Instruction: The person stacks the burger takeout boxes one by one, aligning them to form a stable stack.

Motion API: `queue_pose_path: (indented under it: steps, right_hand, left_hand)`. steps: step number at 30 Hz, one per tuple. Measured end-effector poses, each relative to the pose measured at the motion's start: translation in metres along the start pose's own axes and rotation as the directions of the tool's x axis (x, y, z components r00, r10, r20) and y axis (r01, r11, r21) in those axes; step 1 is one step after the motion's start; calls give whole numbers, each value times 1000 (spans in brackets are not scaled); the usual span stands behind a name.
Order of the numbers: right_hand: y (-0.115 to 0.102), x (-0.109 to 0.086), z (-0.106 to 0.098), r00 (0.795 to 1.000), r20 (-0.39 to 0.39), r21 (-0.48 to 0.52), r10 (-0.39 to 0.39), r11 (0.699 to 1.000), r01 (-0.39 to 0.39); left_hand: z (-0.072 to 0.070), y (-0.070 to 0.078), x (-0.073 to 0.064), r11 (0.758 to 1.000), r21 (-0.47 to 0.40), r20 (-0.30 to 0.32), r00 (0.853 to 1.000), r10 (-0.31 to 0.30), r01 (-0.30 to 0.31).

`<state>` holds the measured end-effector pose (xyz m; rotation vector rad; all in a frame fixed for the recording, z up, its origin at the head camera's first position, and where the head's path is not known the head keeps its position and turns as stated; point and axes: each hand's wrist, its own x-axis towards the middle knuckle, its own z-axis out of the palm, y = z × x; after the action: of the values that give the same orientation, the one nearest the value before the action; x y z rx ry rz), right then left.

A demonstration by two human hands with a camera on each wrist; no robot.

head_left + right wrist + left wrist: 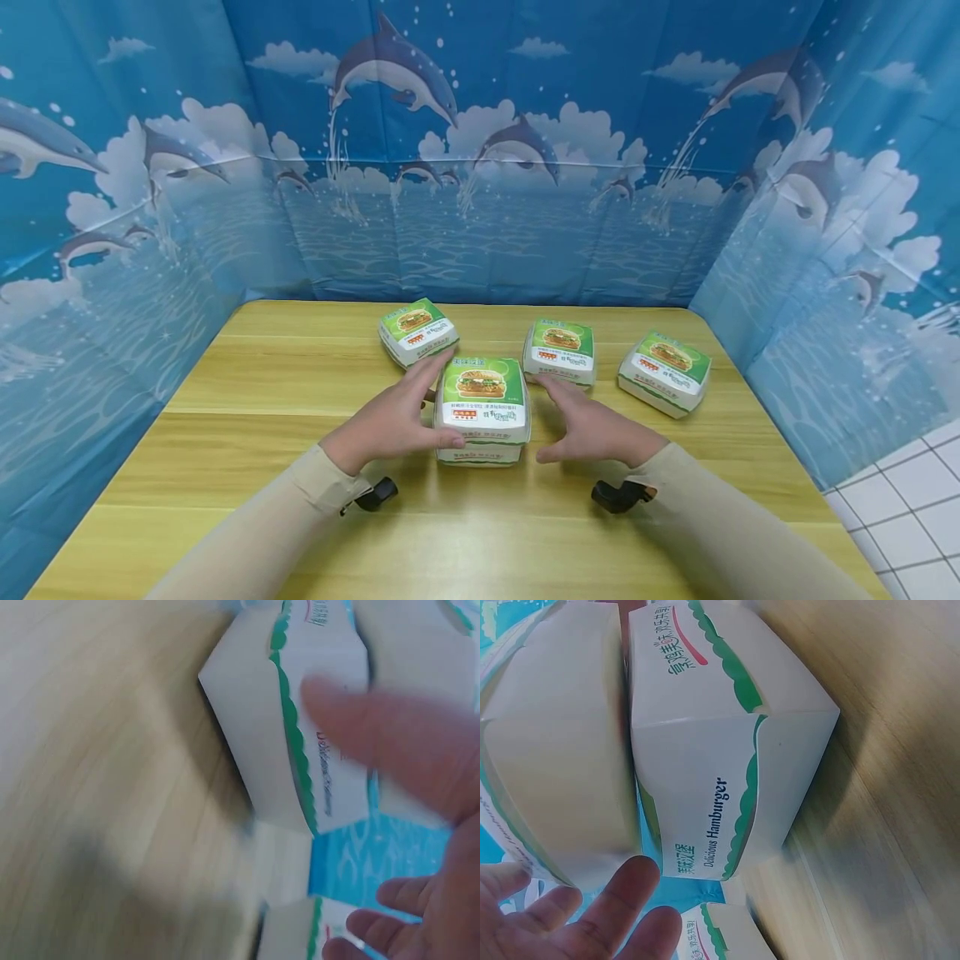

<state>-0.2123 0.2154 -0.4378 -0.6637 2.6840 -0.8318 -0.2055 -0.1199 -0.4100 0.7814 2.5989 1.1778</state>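
Burger box atop second box, between left hand, nearer, and right hand, apart; fingers spread, neither gripping.

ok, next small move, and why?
Probably draw the left hand clear: the upper box seems to sit squarely enough on the lower box, and the right hand is apart from both, fingers spread, so only the left looks in the way.
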Motion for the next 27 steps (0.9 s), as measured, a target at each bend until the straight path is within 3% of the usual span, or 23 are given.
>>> queue_pose_path:
  steps: [6,13,19,22,27]
  right_hand:
    - [9,-16,-23,984,-179,-97,-20,995,2]
    - [28,-31,-64,906,-422,-86,20,994,-61]
    - [64,-40,-90,853,-516,-71,80,988,-135]
    - [83,-45,-97,855,-503,-51,129,983,-178]
    - [108,-52,-103,881,-417,-28,224,965,-259]
  left_hand:
    - [0,-1,2,1000,-8,0,1000,1,-2]
    - [0,-2,3,1000,-28,2,1000,-13,13]
    - [0,-1,3,999,-44,7,1000,-24,24]
    - [1,-1,2,999,-49,4,1000,-21,21]
    - [2,-2,2,998,-58,-2,1000,-19,19]
